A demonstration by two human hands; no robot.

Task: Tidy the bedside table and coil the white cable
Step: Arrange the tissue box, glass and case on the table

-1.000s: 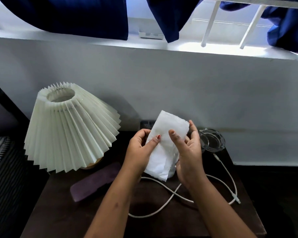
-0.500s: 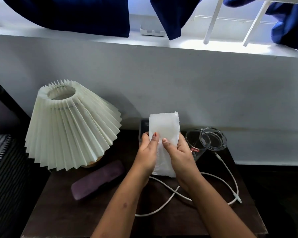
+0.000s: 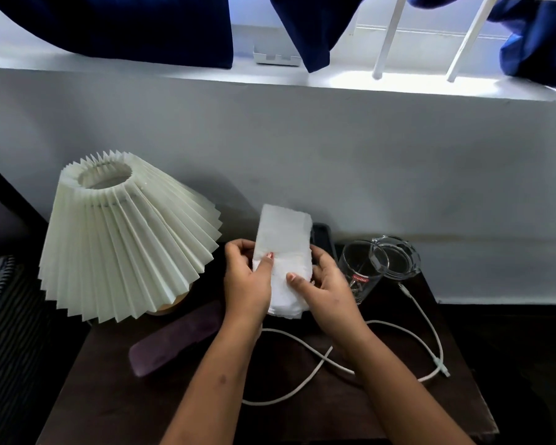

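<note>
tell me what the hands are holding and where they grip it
Both hold a folded white tissue upright above the table. The left hand pinches its left edge, the right hand its right edge, both at the lower half.

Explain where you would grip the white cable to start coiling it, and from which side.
Take the cable at its free plug end, near the table's right edge, coming from above with the right hand. That end lies loose and clear of the glass, so loops can probably be gathered from there.
</note>
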